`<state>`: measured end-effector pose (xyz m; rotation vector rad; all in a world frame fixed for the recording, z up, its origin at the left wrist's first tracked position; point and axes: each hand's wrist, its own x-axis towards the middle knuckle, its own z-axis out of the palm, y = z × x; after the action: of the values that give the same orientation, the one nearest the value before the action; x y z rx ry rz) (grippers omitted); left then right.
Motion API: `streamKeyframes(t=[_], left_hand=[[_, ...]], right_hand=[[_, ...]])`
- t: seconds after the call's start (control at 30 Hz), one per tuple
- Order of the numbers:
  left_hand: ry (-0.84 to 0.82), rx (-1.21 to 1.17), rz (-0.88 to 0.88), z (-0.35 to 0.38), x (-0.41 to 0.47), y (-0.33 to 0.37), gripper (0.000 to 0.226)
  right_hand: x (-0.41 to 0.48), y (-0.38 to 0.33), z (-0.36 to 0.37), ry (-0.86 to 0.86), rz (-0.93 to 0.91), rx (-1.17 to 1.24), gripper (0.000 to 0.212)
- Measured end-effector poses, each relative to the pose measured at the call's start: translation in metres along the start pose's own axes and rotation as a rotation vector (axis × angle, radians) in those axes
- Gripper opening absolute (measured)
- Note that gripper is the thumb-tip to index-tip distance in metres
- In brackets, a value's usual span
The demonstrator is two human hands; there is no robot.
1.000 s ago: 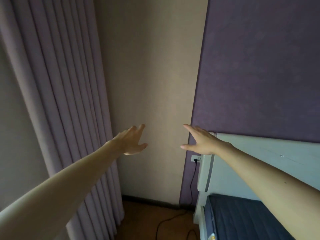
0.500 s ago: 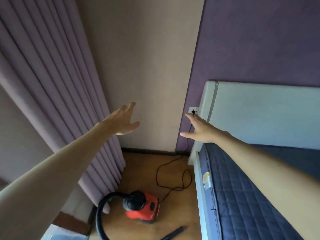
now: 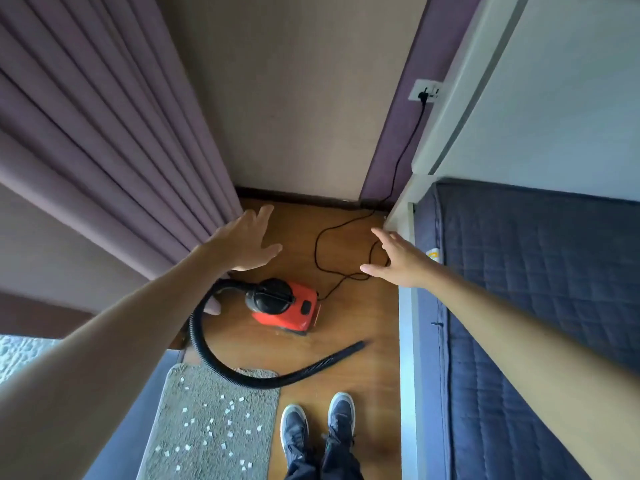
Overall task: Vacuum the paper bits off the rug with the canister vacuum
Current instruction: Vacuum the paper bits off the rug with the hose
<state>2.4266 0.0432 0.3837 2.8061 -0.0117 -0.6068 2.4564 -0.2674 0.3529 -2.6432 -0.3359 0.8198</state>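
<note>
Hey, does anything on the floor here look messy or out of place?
Yes: small white paper bits are scattered over the grey rug, and the black vacuum hose sprawls across the rug's far corner.

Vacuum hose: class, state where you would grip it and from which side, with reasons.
Grip the hose near its free end, from above, probably: it lies flat on the wooden floor, and that end must reach the paper bits on the rug.

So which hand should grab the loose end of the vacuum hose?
Probably the right hand. The loose end of the hose lies on the floor toward the bed, below that hand; the left hand hovers by the curtain. Both are empty.
</note>
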Motion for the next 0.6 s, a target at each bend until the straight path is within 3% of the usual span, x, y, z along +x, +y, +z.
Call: streamKeyframes(t=[0.17,0.6], left_hand=[[-0.099,0.074,0.003,0.096,0.028,-0.01,0.078],[-0.41,0.154,0.025,0.369,0.047,-0.039,0.079]], right_hand=[[0.032,0.047,0.082,-0.139,0.073,0.094,0.094],[0.093,0.159,0.301,-0.145,0.163,0.101,0.082]])
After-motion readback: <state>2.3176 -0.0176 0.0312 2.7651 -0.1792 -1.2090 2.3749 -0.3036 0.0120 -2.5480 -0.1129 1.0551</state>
